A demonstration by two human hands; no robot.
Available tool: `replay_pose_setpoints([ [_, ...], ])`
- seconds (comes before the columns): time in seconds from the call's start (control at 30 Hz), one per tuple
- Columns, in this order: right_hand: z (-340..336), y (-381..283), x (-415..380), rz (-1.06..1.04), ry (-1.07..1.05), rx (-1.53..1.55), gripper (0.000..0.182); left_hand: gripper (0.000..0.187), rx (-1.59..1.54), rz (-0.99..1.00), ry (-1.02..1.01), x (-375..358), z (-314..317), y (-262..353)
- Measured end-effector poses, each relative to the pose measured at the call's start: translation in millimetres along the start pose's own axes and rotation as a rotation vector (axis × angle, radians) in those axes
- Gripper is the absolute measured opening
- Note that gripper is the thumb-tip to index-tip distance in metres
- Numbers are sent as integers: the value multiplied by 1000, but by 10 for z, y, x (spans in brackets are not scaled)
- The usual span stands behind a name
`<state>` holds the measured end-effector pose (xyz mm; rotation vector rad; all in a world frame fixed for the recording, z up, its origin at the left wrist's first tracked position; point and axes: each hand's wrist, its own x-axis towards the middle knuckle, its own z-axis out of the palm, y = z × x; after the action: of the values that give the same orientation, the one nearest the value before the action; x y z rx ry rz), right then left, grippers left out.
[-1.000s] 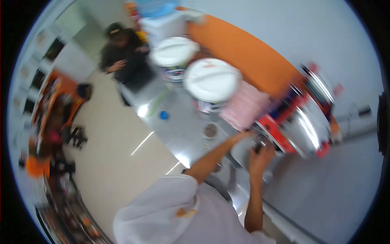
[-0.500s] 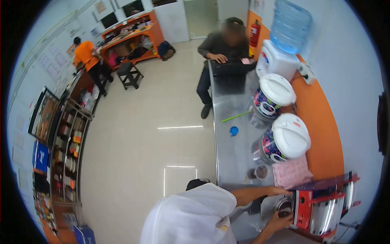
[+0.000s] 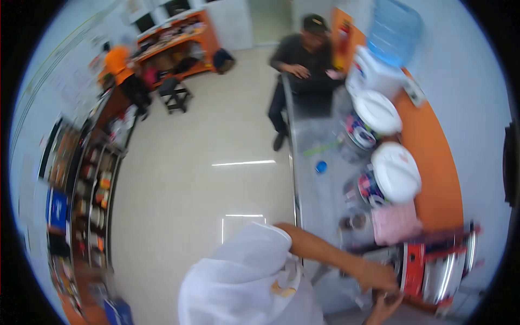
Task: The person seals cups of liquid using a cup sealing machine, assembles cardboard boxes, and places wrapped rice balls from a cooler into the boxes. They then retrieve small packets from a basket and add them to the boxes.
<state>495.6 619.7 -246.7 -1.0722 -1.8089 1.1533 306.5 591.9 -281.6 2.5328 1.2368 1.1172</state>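
Left hand point(image 3: 379, 276) outstretched, right hand point(image 3: 385, 307) raised — both at red-and-steel machine point(image 3: 433, 268), grips blurred — cannot tell

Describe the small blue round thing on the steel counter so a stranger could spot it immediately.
Start at the long steel counter along the orange wall. Two big white-lidded containers stand on it; the small blue cap lies flat beside the counter's front edge, left of them. It is the only blue thing lying on the counter.

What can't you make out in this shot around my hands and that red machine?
- Right hand: head view, cut off by the bottom edge; whether it holds anything is unclear.
- Left hand: motion blur hides its fingers and any grip.
- Red machine: blurred, labels unreadable.
- Small cup: contents too blurred.
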Motion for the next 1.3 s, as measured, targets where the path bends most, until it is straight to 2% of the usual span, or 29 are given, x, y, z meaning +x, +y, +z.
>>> replay_pose_setpoints([
  [0.03,-3,35,-4,163,29,64,74,56,-131,-18,25,6,-101,-46],
  [0.07,-47,-14,-40,90,-117,43,79,44,-112,-74,67,26,-200,-31],
  [0.1,154,-382,-39,163,-129,6,84,35,-151,-106,40,40,-403,-15],
  [0.13,192,-279,-38,117,-86,33,87,30,11,-178,-137,42,-622,21],
  [0.17,314,-492,-59,177,-88,174,89,28,-27,-276,-275,116,-770,32],
  [0.23,396,-539,-86,183,-113,379,85,32,-11,-138,-206,17,-1006,-89],
  [0.27,431,-409,-99,154,-96,473,84,36,-2,-330,-378,57,-1222,-43],
  [0.3,443,-273,-137,157,-47,463,84,41,122,-330,-422,26,-1320,-95],
  [0.4,524,73,-239,116,-16,331,75,53,363,-329,-471,-121,-1597,-292],
  [0.43,544,155,-329,177,-72,284,71,53,360,-310,-478,-148,-1703,-298],
  [0.47,583,253,-436,239,-128,239,66,59,252,-422,-474,-154,-1830,-279],
  [0.5,653,394,-546,242,-108,244,66,65,145,-533,-469,-181,-1939,-285],
  [0.53,741,566,-643,194,-153,50,64,65,145,-513,-478,-312,-1957,-349],
  [0.57,832,741,-724,149,-196,-146,62,73,-9,-551,-298,-544,-1874,-441],
  [0.6,926,896,-801,155,-177,-146,62,81,-169,-587,-120,-779,-1765,-514],
  [0.63,1029,1052,-866,158,-166,-158,65,81,-175,-573,-131,-992,-1662,-542],
  [0.67,1131,1240,-931,163,-157,-169,69,87,-331,-692,41,-1230,-1536,-537],
  [0.7,1236,1494,-993,157,-135,-107,81,94,-487,-811,216,-1478,-1386,-540],
  [0.73,1298,1577,-1026,167,-124,-108,81,94,-574,-898,319,-1763,-1190,-574],
  [0.77,1386,1648,-1041,192,-124,-36,90,94,-658,-987,420,-2027,-1010,-607],
  [0.83,1639,1911,-1037,289,-164,127,105,94,-646,-1055,427,-2413,-790,-653],
  [0.97,1979,1922,-795,228,-165,227,105,95,-686,-1257,258,-2878,-492,-891],
  [1.07,2186,2028,-754,392,-107,439,98,90,-890,-1195,80,-2889,-363,-1133],
  [1.1,2180,2006,-619,351,-172,395,97,87,-1025,-1139,69,-2833,-323,-1296],
  [1.13,2184,2047,-461,303,-238,350,96,85,-1027,-1066,-41,-2848,-324,-1442],
  [1.17,2205,2169,-331,138,-291,374,88,84,-1037,-1025,-96,-2856,-304,-1589],
  [1.2,2190,2211,-193,146,-290,364,88,83,-1047,-982,-150,-2866,-283,-1736],
  [1.27,2153,2200,-36,89,-401,345,88,79,-861,-658,-307,-2885,-264,-1957],
  [1.3,2130,2296,-8,129,-449,352,86,80,-918,-663,-357,-2854,-232,-2056],
])
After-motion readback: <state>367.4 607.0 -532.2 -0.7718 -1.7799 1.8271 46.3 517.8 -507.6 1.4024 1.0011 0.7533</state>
